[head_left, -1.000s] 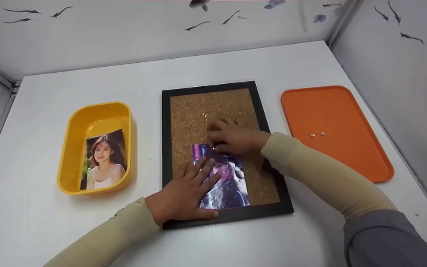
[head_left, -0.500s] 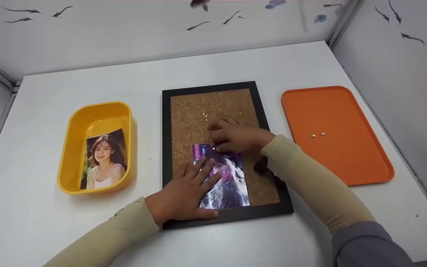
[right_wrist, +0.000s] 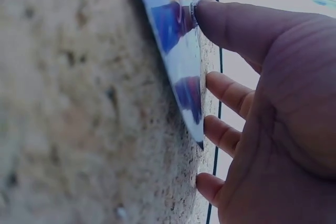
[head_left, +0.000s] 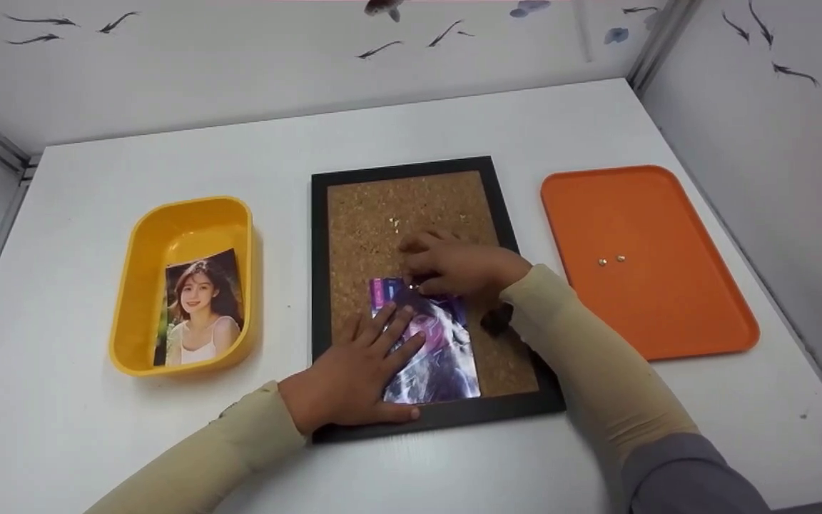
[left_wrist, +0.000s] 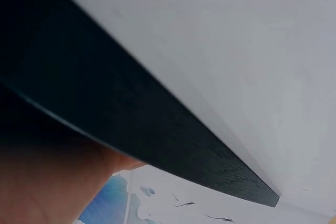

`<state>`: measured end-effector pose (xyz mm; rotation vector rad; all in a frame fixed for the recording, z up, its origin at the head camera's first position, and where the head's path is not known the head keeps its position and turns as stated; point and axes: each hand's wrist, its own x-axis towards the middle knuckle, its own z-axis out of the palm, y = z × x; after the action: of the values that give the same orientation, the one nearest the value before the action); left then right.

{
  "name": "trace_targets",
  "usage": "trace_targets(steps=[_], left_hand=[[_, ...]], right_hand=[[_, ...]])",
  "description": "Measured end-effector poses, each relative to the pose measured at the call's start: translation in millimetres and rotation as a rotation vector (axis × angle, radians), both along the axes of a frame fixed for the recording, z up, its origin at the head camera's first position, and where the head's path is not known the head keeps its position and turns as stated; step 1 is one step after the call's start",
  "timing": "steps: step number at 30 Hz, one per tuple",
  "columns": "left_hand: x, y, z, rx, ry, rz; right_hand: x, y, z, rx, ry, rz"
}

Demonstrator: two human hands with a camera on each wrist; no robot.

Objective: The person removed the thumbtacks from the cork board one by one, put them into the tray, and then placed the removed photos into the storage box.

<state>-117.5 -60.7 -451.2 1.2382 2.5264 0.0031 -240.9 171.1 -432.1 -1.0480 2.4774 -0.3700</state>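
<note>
A glossy purple photo [head_left: 447, 371] lies on the cork board [head_left: 411, 207] with the black frame. Spread over the photo's left side, my left hand [head_left: 354, 371] rests flat, its thumb on the lower frame edge. At the photo's top edge, my right hand [head_left: 461, 265] has its thumb and forefinger at a small metallic pin [head_left: 412, 287]. The right wrist view shows the thumb against the pin [right_wrist: 194, 15] on the photo [right_wrist: 186, 85]; other fingertips of the right hand [right_wrist: 283, 108] touch the cork. The left wrist view shows mostly the frame's side [left_wrist: 157, 119].
To the left, a yellow bin [head_left: 122, 293] holds a photo of a person in white [head_left: 200, 314]. An orange tray [head_left: 653, 214] at the right carries two small metallic pins [head_left: 602, 262]. White patterned walls [head_left: 240, 64] stand behind and beside the table [head_left: 297, 135].
My right forearm and elbow have swung inward and down, uncovering more of the orange tray's lower edge. The right fingers stay at the pin, and my left hand has not visibly moved.
</note>
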Motion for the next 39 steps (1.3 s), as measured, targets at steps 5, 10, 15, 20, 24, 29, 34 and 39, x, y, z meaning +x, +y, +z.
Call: trace_targets(steps=[5, 10, 15, 20, 24, 29, 34, 39], left_hand=[[-0.2, -0.9, -1.1, 0.015, -0.006, 0.005], [0.0, -1.3, -1.3, 0.014, -0.013, 0.010], [0.2, -1.5, -1.2, 0.004, -0.008, 0.010], [-0.4, -1.3, -1.6, -0.002, -0.008, 0.010], [-1.0, -1.3, -1.8, -0.001, -0.016, 0.012], [-0.9, -1.1, -1.4, 0.008, -0.013, 0.009], [-0.8, -1.0, -1.3, 0.014, 0.004, -0.001], [-0.5, -1.0, -1.5, 0.014, 0.015, -0.009]], right_hand=[[0.8, -1.1, 0.3, 0.026, 0.021, 0.028], [2.7, -4.8, 0.4, 0.032, 0.061, 0.033], [3.3, -8.4, 1.4, 0.031, 0.070, 0.017], [1.3, -8.8, -0.1, 0.047, 0.078, 0.018], [0.6, -8.3, -1.2, 0.051, 0.079, 0.008], [1.1, -8.3, -1.4, 0.045, 0.080, -0.006], [1.8, -8.1, -1.0, 0.019, 0.078, -0.004], [2.3, -8.4, -1.1, -0.006, 0.071, 0.003]])
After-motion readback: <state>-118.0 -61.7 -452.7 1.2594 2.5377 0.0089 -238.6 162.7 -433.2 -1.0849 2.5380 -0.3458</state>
